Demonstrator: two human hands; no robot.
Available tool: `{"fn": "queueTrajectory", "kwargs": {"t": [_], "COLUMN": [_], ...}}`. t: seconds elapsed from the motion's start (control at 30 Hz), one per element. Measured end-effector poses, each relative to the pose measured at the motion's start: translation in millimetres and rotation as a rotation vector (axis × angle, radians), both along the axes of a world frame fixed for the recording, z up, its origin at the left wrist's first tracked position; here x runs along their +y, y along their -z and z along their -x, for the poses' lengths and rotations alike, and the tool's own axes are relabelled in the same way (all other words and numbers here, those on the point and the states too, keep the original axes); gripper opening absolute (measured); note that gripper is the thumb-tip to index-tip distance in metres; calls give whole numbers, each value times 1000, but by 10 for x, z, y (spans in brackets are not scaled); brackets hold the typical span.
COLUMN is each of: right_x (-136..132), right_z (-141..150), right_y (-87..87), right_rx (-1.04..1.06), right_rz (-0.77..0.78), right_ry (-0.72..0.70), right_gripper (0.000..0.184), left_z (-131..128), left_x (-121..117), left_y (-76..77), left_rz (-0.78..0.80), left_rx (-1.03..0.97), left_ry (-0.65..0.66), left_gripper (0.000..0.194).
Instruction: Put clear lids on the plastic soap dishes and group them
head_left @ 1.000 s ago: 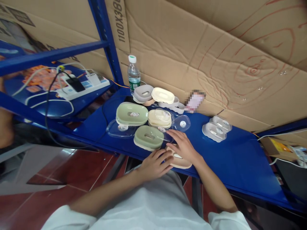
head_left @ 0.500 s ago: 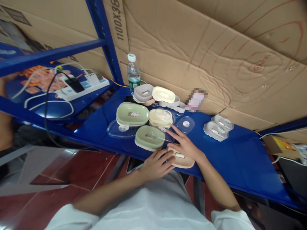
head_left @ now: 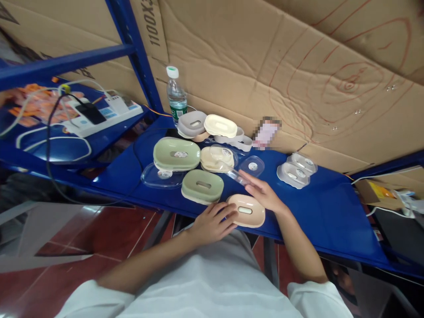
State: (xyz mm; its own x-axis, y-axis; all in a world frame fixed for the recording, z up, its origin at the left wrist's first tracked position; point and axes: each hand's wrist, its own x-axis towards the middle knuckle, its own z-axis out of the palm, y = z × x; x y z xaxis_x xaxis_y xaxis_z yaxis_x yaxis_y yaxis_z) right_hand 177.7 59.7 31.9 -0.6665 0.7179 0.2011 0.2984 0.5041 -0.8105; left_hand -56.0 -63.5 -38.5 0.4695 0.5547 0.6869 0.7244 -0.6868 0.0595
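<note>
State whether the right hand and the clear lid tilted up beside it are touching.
Touching. The head view shows the right hand gripping the near end of the clear lid between thumb and fingers.

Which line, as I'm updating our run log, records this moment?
left hand: touching peach soap dish; right hand: holding clear plastic lid, tilted; nearby: green soap dish

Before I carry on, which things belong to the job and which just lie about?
Likely in the job:
peach dish, left hand on its edge
clear lid, in the right hand
green dishes
cream dishes

Likely just lying about:
bottle
power strip
orange pieces
</note>
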Motion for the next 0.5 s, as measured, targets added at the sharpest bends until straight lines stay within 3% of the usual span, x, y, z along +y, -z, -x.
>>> {"fn": "queueTrajectory", "kwargs": {"t": [0.17,0.3,0.5], "right_x": [-594,-1079,-1172], "right_z": [-532,-712,-589], "right_y": [68,249,344], "right_rx": [-131,-157,-202], "right_rz": [-162,-244,-405], "right_ry": [220,238,193], "right_gripper": [60,65,71], "left_z": [-6,4,58], "left_x": [2,-4,1], "left_y": [9,59,96], "left_rz": [-15,14,-14], "left_rx": [-65,-134,-162], "left_ry": [-5,-2,31], "left_gripper": [18,16,48]}}
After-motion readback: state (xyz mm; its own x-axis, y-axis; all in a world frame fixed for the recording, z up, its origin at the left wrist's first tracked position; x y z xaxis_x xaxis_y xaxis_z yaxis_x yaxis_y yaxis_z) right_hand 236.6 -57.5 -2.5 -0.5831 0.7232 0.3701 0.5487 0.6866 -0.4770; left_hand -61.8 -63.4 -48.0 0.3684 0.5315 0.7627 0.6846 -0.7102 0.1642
